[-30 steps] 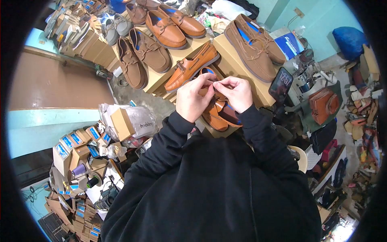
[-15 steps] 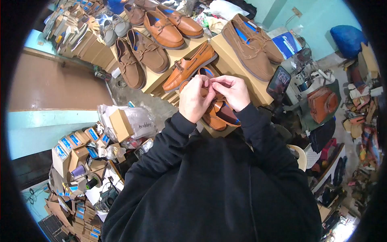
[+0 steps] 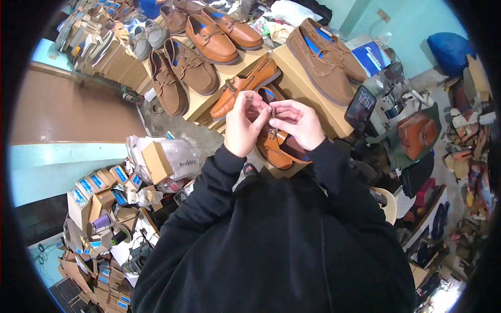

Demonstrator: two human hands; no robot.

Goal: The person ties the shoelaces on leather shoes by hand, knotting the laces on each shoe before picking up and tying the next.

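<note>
My left hand and my right hand meet at the fingertips, both pinching a short dark piece of shoelace. They are above a tan leather boat shoe, which they partly hide. Blue lining shows inside the tan leather around my fingers. Just beyond my left hand, another tan boat shoe leans tilted on the cardboard boxes. How the lace joins the shoe is hidden by my fingers.
Brown boat shoes and tan ones stand on cardboard boxes at the back. More brown shoes are on a box at right, near a phone and a sewing machine. Small boxes pile up at left.
My hands have drawn slightly apart, my left one shifting a little left. The dark lace between the fingertips now shows, along with more of the shoe below.
</note>
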